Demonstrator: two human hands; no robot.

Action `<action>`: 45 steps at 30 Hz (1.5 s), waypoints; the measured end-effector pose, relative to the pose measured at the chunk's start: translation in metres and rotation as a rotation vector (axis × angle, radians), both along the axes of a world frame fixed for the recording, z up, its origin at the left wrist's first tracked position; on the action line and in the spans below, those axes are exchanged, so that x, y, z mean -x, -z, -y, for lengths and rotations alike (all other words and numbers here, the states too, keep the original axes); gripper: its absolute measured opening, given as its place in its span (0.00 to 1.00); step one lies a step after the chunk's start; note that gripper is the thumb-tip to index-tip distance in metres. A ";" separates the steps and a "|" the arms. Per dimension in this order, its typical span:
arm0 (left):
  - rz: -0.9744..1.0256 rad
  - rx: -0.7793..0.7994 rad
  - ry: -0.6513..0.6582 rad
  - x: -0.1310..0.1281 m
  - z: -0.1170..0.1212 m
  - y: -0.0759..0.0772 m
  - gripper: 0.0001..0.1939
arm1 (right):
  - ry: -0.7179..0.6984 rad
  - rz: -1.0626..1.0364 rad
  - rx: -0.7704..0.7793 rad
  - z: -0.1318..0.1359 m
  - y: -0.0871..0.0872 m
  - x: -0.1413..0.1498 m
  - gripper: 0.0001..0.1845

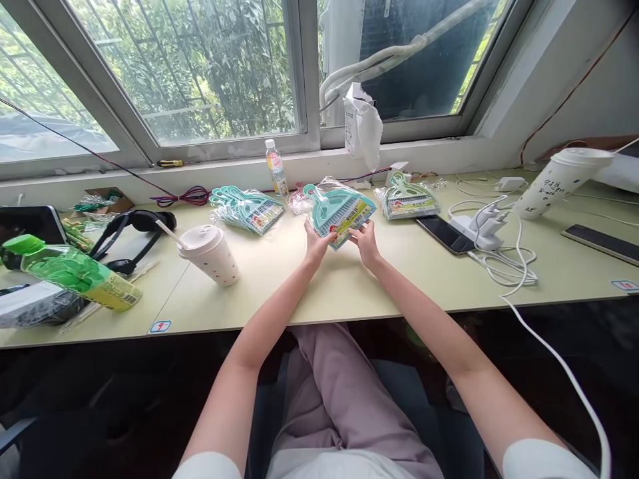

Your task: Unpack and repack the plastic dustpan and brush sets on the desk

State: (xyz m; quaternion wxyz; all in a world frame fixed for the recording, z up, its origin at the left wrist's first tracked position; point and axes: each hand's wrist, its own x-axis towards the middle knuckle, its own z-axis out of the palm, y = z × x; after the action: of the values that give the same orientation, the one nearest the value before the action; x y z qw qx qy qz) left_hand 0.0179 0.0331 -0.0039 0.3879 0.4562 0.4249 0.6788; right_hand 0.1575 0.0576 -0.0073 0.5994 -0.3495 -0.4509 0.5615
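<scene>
Both my hands grip a teal mini dustpan and brush set (340, 211) in a clear plastic bag, tilted above the table. My left hand (317, 243) has its fingers closed on the lower left edge. On the lower right edge, my right hand (366, 243) pinches the pack near its yellow label. Behind and left lies a stack of similar teal dustpan sets (249, 207) in plastic. To the right rests another pile of bagged dustpan sets (408, 198), with green handles on top.
On the left stand a white paper cup (208, 256), a tilted green bottle (82, 273) and black headphones (132, 229). A phone (444, 234), a power strip (476, 229) with tangled white cables and a large cup (559, 183) occupy the right. A small bottle (276, 167) stands near the window.
</scene>
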 end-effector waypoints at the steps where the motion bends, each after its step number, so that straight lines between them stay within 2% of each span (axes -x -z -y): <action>1: -0.012 -0.025 0.013 -0.001 0.001 -0.001 0.52 | 0.008 -0.035 0.005 -0.001 -0.002 -0.002 0.24; 7: -0.064 -0.116 0.098 -0.004 0.001 -0.001 0.65 | 0.023 -0.147 -0.027 -0.009 -0.010 -0.018 0.12; 11: -0.110 -0.110 0.123 -0.002 -0.003 0.004 0.71 | -0.021 -0.162 0.008 -0.015 -0.006 -0.022 0.14; 13: -0.193 -0.094 0.033 -0.002 -0.003 0.004 0.74 | -0.005 -0.135 0.028 -0.018 -0.002 -0.022 0.17; 15: -0.339 -0.080 -0.168 -0.002 0.001 -0.002 0.75 | 0.043 -0.098 0.056 -0.020 0.002 -0.021 0.19; 17: -0.509 -0.099 -0.362 -0.002 0.008 -0.010 0.70 | 0.094 -0.065 0.089 -0.021 0.004 -0.019 0.20; 18: -0.589 -0.125 -0.408 -0.002 0.011 -0.014 0.65 | 0.108 -0.044 0.100 -0.021 0.005 -0.018 0.20; 20: -0.734 -0.190 -0.394 -0.004 0.017 -0.020 0.52 | 0.106 0.009 0.102 -0.019 0.006 -0.016 0.21; 22: -0.845 -0.220 -0.341 -0.006 0.019 -0.019 0.40 | 0.060 0.069 0.080 -0.016 0.008 -0.013 0.22; 26: -0.961 -0.167 -0.241 -0.011 0.013 -0.004 0.24 | -0.013 0.147 0.039 -0.013 0.012 -0.008 0.24; 29: -0.966 -0.149 -0.155 -0.011 0.007 0.004 0.23 | 0.002 0.213 0.056 -0.015 0.015 -0.007 0.22; 31: -0.977 -0.131 -0.131 -0.010 0.007 0.004 0.22 | 0.011 0.259 0.056 -0.015 0.015 -0.006 0.21; 34: -1.099 -0.081 -0.154 -0.010 0.013 -0.005 0.19 | -0.002 0.290 0.060 -0.015 0.012 -0.006 0.22; 39: -1.448 -0.041 -0.184 -0.013 0.028 -0.024 0.16 | -0.008 0.310 0.085 -0.013 0.007 -0.007 0.23; 42: -1.525 -0.059 -0.195 -0.015 0.032 -0.030 0.14 | -0.014 0.293 0.096 -0.012 0.005 -0.009 0.22; 45: -1.560 0.006 -0.176 -0.018 0.034 -0.029 0.13 | -0.038 0.266 0.108 -0.011 0.002 -0.009 0.21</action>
State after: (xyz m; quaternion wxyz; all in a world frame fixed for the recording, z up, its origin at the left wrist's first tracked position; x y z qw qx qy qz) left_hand 0.0361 -0.0005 0.0251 -0.0763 0.7648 0.6110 0.1894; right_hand 0.1668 0.0681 -0.0097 0.5040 -0.4441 -0.5020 0.5448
